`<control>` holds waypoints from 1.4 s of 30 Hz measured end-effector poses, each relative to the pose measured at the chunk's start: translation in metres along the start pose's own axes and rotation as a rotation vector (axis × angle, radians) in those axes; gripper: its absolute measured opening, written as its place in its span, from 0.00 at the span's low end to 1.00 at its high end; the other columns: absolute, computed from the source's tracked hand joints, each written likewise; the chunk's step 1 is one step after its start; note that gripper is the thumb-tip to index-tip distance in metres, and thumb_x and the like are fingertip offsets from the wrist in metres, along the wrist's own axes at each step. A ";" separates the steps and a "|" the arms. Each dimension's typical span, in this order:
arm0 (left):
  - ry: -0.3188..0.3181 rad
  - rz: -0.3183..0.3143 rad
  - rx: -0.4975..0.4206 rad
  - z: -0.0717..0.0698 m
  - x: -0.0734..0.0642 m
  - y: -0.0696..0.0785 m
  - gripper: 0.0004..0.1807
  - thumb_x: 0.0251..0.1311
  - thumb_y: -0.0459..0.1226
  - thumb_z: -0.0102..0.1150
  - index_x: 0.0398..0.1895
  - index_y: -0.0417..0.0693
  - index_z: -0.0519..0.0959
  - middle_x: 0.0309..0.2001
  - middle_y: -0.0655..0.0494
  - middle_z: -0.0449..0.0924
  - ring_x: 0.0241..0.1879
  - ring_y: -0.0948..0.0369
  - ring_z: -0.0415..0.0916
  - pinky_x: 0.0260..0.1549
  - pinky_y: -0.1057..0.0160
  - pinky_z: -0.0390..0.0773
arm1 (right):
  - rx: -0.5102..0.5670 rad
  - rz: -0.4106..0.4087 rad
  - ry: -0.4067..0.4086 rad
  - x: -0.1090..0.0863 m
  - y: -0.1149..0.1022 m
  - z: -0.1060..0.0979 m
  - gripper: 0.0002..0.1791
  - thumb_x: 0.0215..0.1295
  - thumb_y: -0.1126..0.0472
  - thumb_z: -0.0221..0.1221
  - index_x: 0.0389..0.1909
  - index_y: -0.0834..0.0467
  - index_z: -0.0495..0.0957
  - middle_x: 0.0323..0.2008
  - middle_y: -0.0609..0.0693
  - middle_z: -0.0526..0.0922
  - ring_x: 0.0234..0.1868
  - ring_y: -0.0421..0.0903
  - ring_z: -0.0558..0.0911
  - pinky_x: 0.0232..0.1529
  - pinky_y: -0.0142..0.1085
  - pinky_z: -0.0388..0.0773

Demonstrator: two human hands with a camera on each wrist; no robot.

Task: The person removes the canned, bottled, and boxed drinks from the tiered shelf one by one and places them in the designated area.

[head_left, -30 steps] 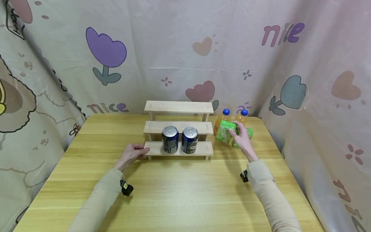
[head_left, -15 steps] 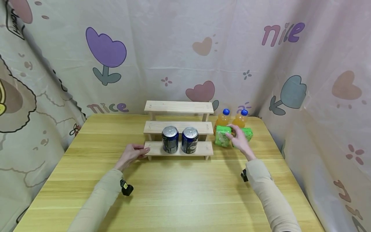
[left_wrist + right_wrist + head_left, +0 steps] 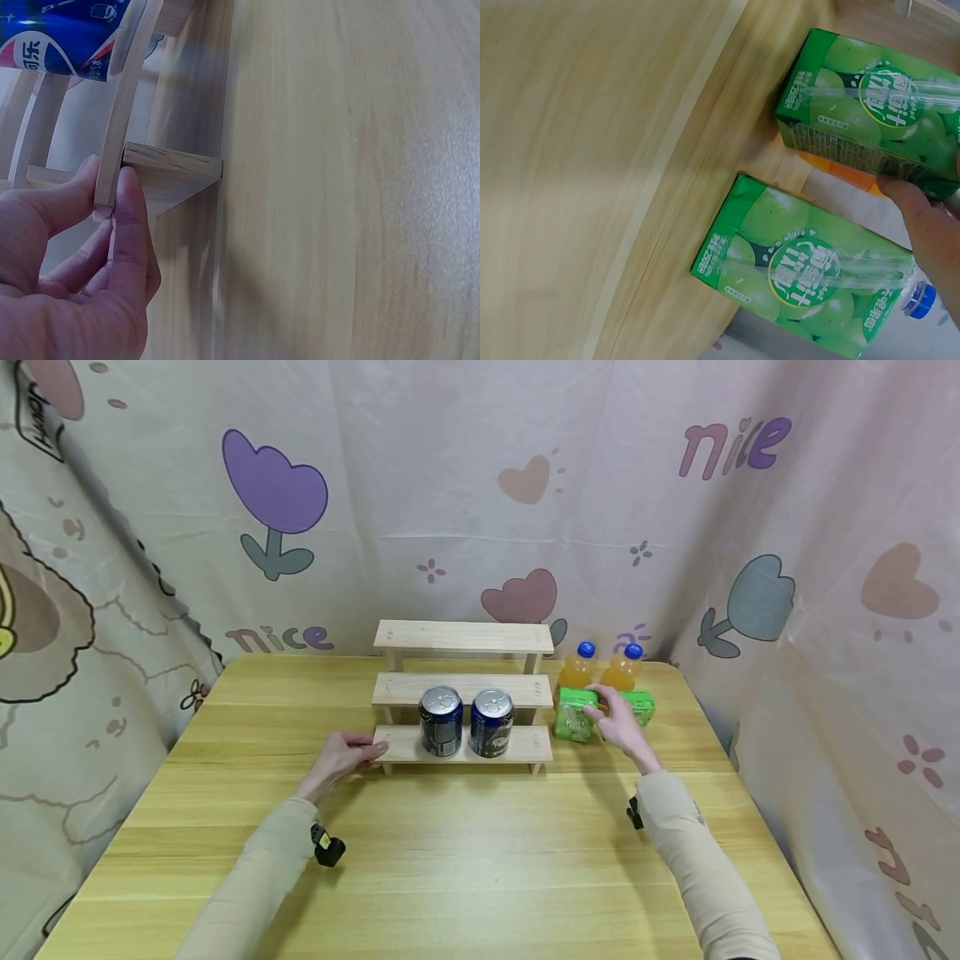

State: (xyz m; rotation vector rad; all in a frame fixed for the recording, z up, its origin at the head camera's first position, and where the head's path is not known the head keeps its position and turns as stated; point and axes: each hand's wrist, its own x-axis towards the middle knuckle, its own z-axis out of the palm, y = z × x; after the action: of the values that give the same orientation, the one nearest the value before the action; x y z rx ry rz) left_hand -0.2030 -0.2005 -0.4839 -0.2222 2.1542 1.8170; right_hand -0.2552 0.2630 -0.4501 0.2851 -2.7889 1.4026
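Observation:
My left hand (image 3: 341, 762) pinches the left end of the lowest board of a three-step wooden rack (image 3: 463, 687); in the left wrist view, the thumb lies on one face of the board (image 3: 124, 112) and the fingers on the other. On that lowest step stand two dark blue drink cans (image 3: 441, 721), side by side. At the rack's right, my right hand (image 3: 618, 720) holds a green juice box (image 3: 575, 717) near its top. A second juice box (image 3: 802, 270) stands beside it, partly behind the hand in the head view.
Two orange juice bottles (image 3: 576, 668) with blue caps stand behind the juice boxes, near the table's back edge. The wooden table (image 3: 480, 860) is enclosed by a printed curtain (image 3: 405, 485) at the back and sides.
My right hand has lowered the juice box, bringing it from tilted to upright in front of the left bottle. My left hand stays on the rack, and the cans have not moved.

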 end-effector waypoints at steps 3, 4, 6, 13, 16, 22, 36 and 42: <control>0.001 0.001 -0.006 0.000 0.000 -0.001 0.30 0.67 0.34 0.63 0.63 0.19 0.67 0.35 0.56 0.83 0.31 0.68 0.84 0.42 0.65 0.89 | -0.001 0.013 -0.006 -0.001 0.000 -0.002 0.24 0.74 0.72 0.48 0.69 0.72 0.63 0.66 0.75 0.64 0.69 0.72 0.66 0.75 0.61 0.65; 0.002 0.000 -0.007 0.000 0.001 -0.001 0.30 0.67 0.33 0.63 0.63 0.19 0.67 0.35 0.56 0.83 0.30 0.68 0.84 0.42 0.66 0.89 | -0.003 0.015 -0.007 -0.001 0.000 -0.002 0.24 0.75 0.72 0.47 0.70 0.72 0.62 0.67 0.75 0.63 0.70 0.71 0.65 0.75 0.61 0.64; 0.004 -0.002 -0.009 -0.001 0.001 -0.001 0.30 0.67 0.34 0.63 0.63 0.19 0.67 0.35 0.56 0.83 0.30 0.68 0.84 0.42 0.66 0.89 | -0.009 0.019 -0.007 -0.002 0.000 -0.003 0.25 0.76 0.72 0.45 0.71 0.72 0.60 0.68 0.74 0.62 0.71 0.70 0.64 0.76 0.61 0.62; 0.005 -0.003 0.011 0.000 0.000 -0.001 0.32 0.66 0.35 0.64 0.64 0.20 0.66 0.37 0.54 0.84 0.32 0.67 0.84 0.44 0.63 0.89 | -0.001 -0.014 0.002 -0.001 -0.002 -0.002 0.28 0.76 0.73 0.44 0.74 0.72 0.54 0.72 0.73 0.59 0.74 0.70 0.59 0.79 0.61 0.56; 0.007 0.002 0.008 0.000 0.000 0.000 0.31 0.66 0.35 0.64 0.63 0.19 0.67 0.36 0.55 0.84 0.32 0.67 0.84 0.43 0.63 0.89 | 0.032 -0.031 0.016 -0.001 -0.006 -0.001 0.29 0.77 0.70 0.46 0.75 0.70 0.54 0.73 0.71 0.58 0.76 0.69 0.57 0.80 0.59 0.53; 0.007 0.002 -0.010 0.000 0.001 -0.001 0.30 0.67 0.34 0.63 0.63 0.19 0.66 0.35 0.56 0.83 0.31 0.67 0.84 0.43 0.64 0.89 | 0.057 -0.062 0.081 -0.004 -0.015 0.002 0.33 0.74 0.58 0.58 0.74 0.61 0.60 0.76 0.64 0.60 0.78 0.63 0.56 0.81 0.60 0.51; 0.001 -0.009 0.005 0.000 -0.001 0.000 0.32 0.66 0.35 0.64 0.65 0.20 0.65 0.38 0.53 0.83 0.32 0.66 0.84 0.44 0.64 0.89 | 0.053 -0.148 -0.014 -0.005 -0.044 0.029 0.36 0.67 0.50 0.63 0.72 0.55 0.64 0.70 0.58 0.66 0.75 0.59 0.59 0.75 0.69 0.55; -0.003 -0.016 -0.006 0.000 0.000 -0.001 0.32 0.67 0.35 0.63 0.65 0.20 0.65 0.38 0.53 0.83 0.32 0.67 0.84 0.44 0.64 0.89 | 0.077 -0.221 -0.089 -0.002 -0.055 0.042 0.37 0.64 0.49 0.64 0.72 0.52 0.64 0.69 0.55 0.65 0.74 0.56 0.60 0.73 0.69 0.58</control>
State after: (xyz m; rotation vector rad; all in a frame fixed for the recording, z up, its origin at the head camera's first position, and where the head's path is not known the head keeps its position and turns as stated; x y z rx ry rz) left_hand -0.2031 -0.2010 -0.4849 -0.2374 2.1389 1.8139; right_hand -0.2407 0.1978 -0.4317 0.6506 -2.6709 1.4788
